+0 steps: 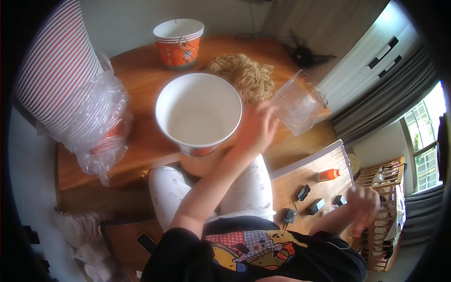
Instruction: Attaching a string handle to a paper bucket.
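A large white paper bucket (198, 110) stands in front of me with its mouth facing up; a little of its orange printed outside shows below the rim. My left hand (260, 123) is raised at the bucket's right side, its fingers bent together and blurred. Out to the right, away from the table, my right hand (365, 207) is held up with curled fingers, also smeared. What either hand holds is too fine or blurred to make out. Behind the bucket lies a loose heap of tan twine (244, 75).
Several nested paper buckets (51, 61) rise at the left, partly wrapped in clear plastic (101, 117). An orange printed bucket (177, 44) with twine on its side stands at the back of the wooden table (136, 70). A clear plastic box (296, 103) sits at the table's right edge.
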A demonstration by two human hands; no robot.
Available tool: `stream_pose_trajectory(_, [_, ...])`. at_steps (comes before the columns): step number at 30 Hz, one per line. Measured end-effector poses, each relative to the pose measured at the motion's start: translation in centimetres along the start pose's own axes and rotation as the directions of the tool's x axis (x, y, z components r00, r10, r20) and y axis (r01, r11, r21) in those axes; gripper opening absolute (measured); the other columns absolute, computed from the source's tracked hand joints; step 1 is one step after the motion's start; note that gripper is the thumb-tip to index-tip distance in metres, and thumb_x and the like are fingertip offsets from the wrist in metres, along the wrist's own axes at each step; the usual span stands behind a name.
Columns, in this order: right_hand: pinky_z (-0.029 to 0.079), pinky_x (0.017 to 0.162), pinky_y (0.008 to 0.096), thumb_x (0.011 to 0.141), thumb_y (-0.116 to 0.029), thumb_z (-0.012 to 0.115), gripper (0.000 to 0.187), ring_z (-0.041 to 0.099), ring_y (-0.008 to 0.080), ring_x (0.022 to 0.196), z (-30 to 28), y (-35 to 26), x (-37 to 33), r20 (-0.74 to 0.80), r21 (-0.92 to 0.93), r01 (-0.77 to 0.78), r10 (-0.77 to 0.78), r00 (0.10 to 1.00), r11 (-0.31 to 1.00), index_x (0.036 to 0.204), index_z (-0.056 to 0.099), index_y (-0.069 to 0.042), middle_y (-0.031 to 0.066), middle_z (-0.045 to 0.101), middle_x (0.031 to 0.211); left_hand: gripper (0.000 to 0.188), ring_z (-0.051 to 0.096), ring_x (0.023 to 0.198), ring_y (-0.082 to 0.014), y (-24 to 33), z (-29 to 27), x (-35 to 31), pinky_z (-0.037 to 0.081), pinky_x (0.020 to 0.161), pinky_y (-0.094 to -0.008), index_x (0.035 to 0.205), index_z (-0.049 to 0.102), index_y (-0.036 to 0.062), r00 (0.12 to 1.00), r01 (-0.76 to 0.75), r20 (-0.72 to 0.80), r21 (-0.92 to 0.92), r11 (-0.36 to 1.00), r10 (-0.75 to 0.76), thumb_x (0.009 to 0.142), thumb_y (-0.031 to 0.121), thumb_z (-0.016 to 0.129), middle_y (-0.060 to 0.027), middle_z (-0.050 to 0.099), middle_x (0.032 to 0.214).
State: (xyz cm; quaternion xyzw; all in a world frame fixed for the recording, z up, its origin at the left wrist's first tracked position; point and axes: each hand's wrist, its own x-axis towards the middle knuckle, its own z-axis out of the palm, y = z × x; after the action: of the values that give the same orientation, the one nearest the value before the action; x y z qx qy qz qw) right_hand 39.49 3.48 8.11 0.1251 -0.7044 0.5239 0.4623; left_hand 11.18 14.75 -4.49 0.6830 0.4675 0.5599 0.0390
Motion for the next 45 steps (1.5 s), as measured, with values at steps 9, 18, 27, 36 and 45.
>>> stream_pose_trajectory(9, [0.045, 0.06, 0.032, 0.058, -0.009, 0.085, 0.032, 0.055, 0.0177, 0.067, 5.2, 12.5, 4.5, -0.132, -0.856, -0.286, 0.352, 0.927, 0.431, 0.088, 0.073, -0.012, 0.0012, 0.06, 0.069, 0.062, 0.054, 0.099, -0.0114, 5.0, -8.7, -7.6, 0.044, 0.086, -0.0262, 0.135, 0.044, 0.0009, 0.604, 0.746, 0.797, -0.565, 0.353, 0.0, 0.096, 0.048, 0.054, -0.0056, 0.058, 0.107])
stream_pose_trajectory(18, [0.046, 0.061, 0.0296, 0.058, -0.005, 0.085, 0.033, 0.055, 0.0172, 0.069, 7.1, 18.7, 6.6, -0.069, -0.763, -0.207, 0.242, 0.968, 0.612, 0.088, 0.073, -0.01, -0.0009, 0.06, 0.07, 0.024, 0.039, 0.071, -0.0013, 5.1, -14.8, -9.8, 0.032, 0.06, -0.0169, 0.101, 0.054, 0.0064, 0.733, 0.678, 0.56, -0.559, 0.478, -0.386, 0.102, 0.029, 0.047, 0.0046, 0.047, 0.082])
stream_pose_trajectory(27, [0.043, 0.064, 0.027, 0.061, -0.001, 0.085, 0.03, 0.054, 0.0156, 0.07, 7.8, 19.7, 6.4, -0.188, -0.544, -0.337, 0.28, 0.941, 0.768, 0.087, 0.07, -0.002, 0.0067, 0.07, 0.081, 0.017, 0.043, 0.077, -0.0053, 5.1, -15.9, -10.6, 0.035, 0.07, -0.0195, 0.09, 0.053, 0.0072, 0.697, 0.673, 0.53, -0.716, 0.186, -0.483, 0.102, 0.017, 0.046, 0.0027, 0.049, 0.082])
stream_pose_trajectory(36, [0.047, 0.061, 0.0242, 0.068, -0.005, 0.084, 0.03, 0.056, 0.0129, 0.071, 7.5, 20.6, 6.3, -0.183, -0.462, -0.347, 0.294, 0.938, 0.816, 0.094, 0.071, -0.006, 0.0028, 0.065, 0.078, 0.016, 0.044, 0.076, -0.0045, 4.7, -15.5, -10.3, 0.035, 0.068, -0.0191, 0.094, 0.056, 0.006, 0.691, 0.687, 0.568, -0.709, 0.16, -0.447, 0.101, 0.018, 0.048, 0.0028, 0.05, 0.082])
stream_pose_trajectory(45, [0.039, 0.06, 0.0298, 0.064, -0.009, 0.086, 0.029, 0.049, 0.0169, 0.068, 7.6, 20.8, 7.1, -0.128, -0.708, -0.288, 0.283, 0.951, 0.645, 0.087, 0.069, -0.014, -0.0007, 0.056, 0.074, 0.019, 0.04, 0.07, -0.0026, 4.6, -16.5, -10.6, 0.032, 0.063, -0.0182, 0.1, 0.057, 0.0009, 0.674, 0.731, 0.546, -0.591, 0.342, -0.497, 0.099, 0.018, 0.05, 0.0015, 0.055, 0.085])
